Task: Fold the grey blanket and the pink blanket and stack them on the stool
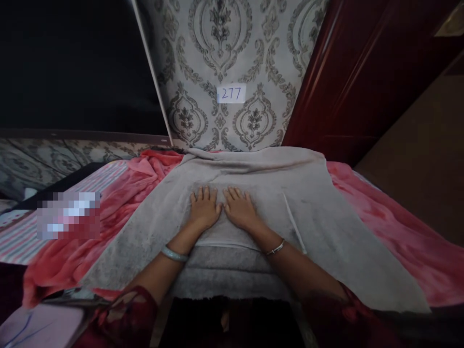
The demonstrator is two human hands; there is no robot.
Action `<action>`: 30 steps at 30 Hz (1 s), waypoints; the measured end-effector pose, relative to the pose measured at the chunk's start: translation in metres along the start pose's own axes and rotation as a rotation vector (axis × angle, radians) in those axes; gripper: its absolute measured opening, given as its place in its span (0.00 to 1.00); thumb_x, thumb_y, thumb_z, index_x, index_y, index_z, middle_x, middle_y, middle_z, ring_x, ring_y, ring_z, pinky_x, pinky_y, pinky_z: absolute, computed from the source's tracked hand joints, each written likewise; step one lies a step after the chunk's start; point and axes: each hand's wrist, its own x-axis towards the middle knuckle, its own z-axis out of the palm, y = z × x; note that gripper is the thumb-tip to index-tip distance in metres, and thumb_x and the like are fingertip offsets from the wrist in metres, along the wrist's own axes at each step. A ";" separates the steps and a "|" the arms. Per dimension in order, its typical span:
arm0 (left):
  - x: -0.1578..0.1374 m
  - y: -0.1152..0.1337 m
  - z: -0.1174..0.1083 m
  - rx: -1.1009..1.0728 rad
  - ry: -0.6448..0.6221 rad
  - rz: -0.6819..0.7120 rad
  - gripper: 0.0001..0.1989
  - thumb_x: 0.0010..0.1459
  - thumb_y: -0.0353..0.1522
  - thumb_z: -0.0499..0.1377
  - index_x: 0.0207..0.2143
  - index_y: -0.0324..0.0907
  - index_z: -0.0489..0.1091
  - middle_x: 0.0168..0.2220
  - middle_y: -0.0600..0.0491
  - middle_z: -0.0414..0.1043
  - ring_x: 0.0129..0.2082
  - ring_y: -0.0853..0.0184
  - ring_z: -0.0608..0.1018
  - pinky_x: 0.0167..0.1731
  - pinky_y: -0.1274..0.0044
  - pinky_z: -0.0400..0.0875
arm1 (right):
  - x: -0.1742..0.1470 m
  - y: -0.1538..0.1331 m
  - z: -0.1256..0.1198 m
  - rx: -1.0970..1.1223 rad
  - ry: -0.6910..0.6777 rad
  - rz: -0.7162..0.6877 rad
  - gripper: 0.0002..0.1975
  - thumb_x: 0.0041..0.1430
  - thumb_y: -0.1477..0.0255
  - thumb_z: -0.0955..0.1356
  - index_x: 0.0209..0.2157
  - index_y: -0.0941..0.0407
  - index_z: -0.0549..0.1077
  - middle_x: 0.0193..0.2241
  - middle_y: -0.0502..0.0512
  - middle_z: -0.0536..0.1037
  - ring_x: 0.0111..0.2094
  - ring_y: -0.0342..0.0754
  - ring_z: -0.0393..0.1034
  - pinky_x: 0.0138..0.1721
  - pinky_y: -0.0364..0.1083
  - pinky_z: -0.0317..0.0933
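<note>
A large grey plush cloth [319, 232] is spread over the surface before me, with a fold along its far edge and creases near me. My left hand [205, 207] lies flat on it, fingers stretched out and slightly spread. Beside it my right hand [239, 208] also rests palm down, its fingers apart. The two thumbs are close together, and nothing shows in either hand. To the right of my right hand a thin white strip [294, 222] runs along the cloth; whether it is a separate thing or part of the cloth I cannot tell.
A pink-red blanket [395, 232] shows under the cloth on both sides. At the left are a striped sheet [97, 181] and a blurred patch. Behind stand a dark screen [72, 67], patterned wallpaper with a "277" card [231, 93], and a dark red door [344, 77].
</note>
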 end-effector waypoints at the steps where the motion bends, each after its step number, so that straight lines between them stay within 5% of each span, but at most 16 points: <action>1: 0.000 -0.001 0.000 0.004 -0.002 0.000 0.32 0.70 0.42 0.45 0.71 0.39 0.54 0.73 0.38 0.48 0.73 0.45 0.52 0.68 0.49 0.48 | -0.001 0.003 0.001 0.000 -0.004 0.002 0.30 0.73 0.64 0.56 0.72 0.56 0.54 0.73 0.59 0.51 0.73 0.58 0.43 0.69 0.62 0.41; 9: 0.006 0.000 -0.004 0.000 -0.029 -0.008 0.32 0.70 0.43 0.45 0.72 0.40 0.53 0.73 0.39 0.48 0.73 0.47 0.51 0.68 0.49 0.48 | -0.019 0.066 -0.007 -0.113 -0.029 0.170 0.36 0.72 0.52 0.55 0.72 0.57 0.53 0.73 0.63 0.48 0.73 0.59 0.40 0.70 0.62 0.40; 15: 0.005 0.000 -0.002 -0.038 -0.024 0.008 0.33 0.70 0.43 0.44 0.72 0.39 0.53 0.74 0.38 0.48 0.73 0.45 0.51 0.68 0.49 0.46 | -0.066 0.116 -0.005 -0.136 -0.040 0.410 0.35 0.73 0.55 0.53 0.74 0.58 0.48 0.74 0.63 0.44 0.73 0.57 0.41 0.68 0.61 0.46; 20: 0.008 -0.004 -0.010 -0.115 -0.061 0.019 0.32 0.69 0.43 0.45 0.72 0.39 0.53 0.74 0.39 0.47 0.74 0.47 0.50 0.68 0.50 0.45 | -0.091 0.128 -0.017 -0.122 -0.109 0.474 0.32 0.74 0.59 0.53 0.74 0.55 0.46 0.73 0.64 0.50 0.73 0.55 0.44 0.68 0.60 0.49; 24: -0.007 -0.015 -0.025 -0.200 -0.057 0.038 0.30 0.69 0.38 0.46 0.71 0.40 0.55 0.73 0.41 0.52 0.73 0.54 0.55 0.69 0.54 0.48 | -0.085 0.097 -0.040 -0.139 -0.058 0.457 0.31 0.73 0.63 0.54 0.72 0.58 0.52 0.73 0.66 0.48 0.73 0.60 0.41 0.67 0.62 0.49; 30: -0.067 -0.028 -0.020 -0.130 0.046 0.035 0.30 0.68 0.38 0.47 0.70 0.38 0.57 0.73 0.39 0.51 0.73 0.52 0.53 0.69 0.52 0.50 | -0.046 -0.021 -0.035 -0.016 -0.033 0.000 0.30 0.72 0.67 0.55 0.72 0.58 0.54 0.73 0.63 0.48 0.73 0.58 0.41 0.69 0.62 0.44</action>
